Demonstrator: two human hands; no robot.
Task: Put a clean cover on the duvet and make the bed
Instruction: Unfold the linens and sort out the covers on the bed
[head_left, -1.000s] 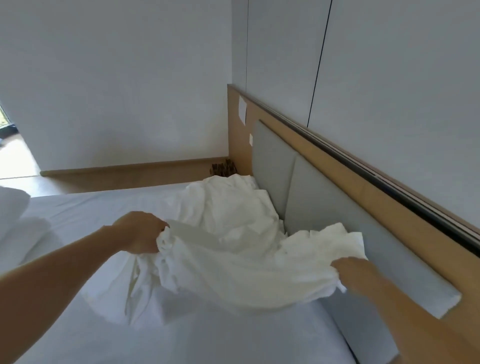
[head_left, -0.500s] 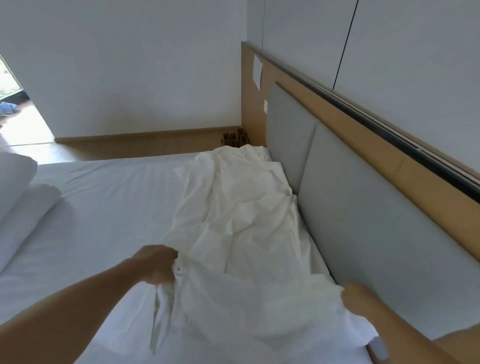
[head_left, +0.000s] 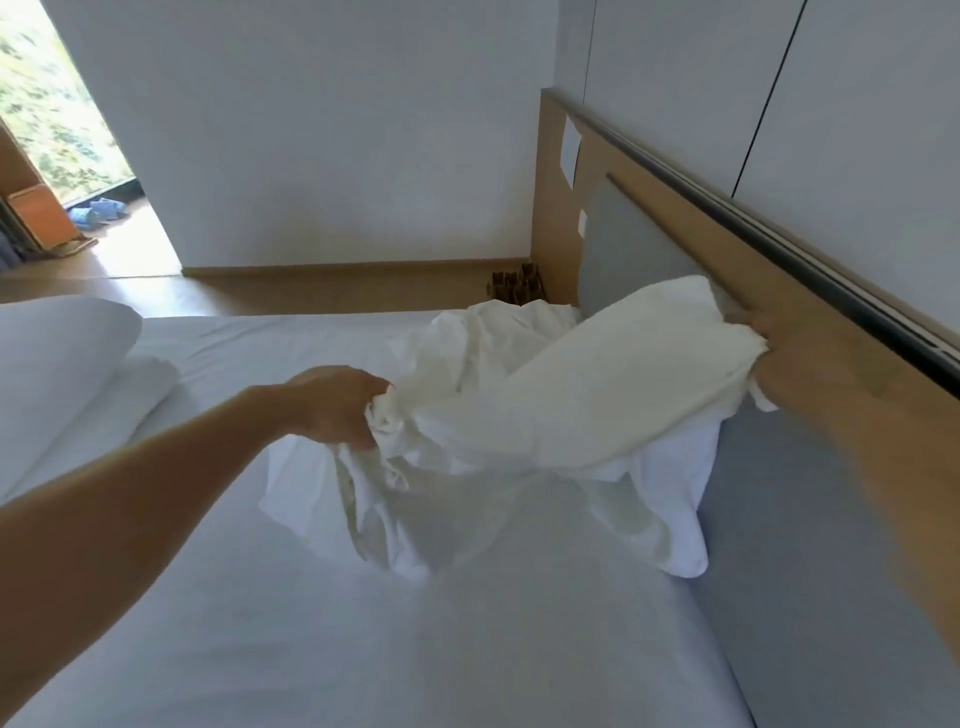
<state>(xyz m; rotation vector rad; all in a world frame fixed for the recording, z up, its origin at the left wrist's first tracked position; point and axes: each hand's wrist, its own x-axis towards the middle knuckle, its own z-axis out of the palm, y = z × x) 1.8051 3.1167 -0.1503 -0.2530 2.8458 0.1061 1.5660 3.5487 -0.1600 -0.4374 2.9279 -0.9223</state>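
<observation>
A crumpled white cover (head_left: 545, 410) hangs in the air above the bed (head_left: 441, 649), beside the padded headboard. My left hand (head_left: 337, 405) grips a bunched edge of it at the middle of the view. My right hand (head_left: 789, 358) grips the other end up against the headboard; its fingers are mostly hidden by the cloth. The cover's lower folds droop onto the white sheet, and its far end lies on the mattress near the corner.
White pillows (head_left: 57, 374) are stacked at the left edge of the bed. The grey padded headboard (head_left: 810, 545) with a wooden frame (head_left: 691, 234) runs along the right. A wooden floor and an open doorway (head_left: 78, 171) lie beyond the bed.
Both hands have lifted the cover off the mattress; the right hand rose up to the headboard's top, and the left hand moved up and forward with its bunched edge.
</observation>
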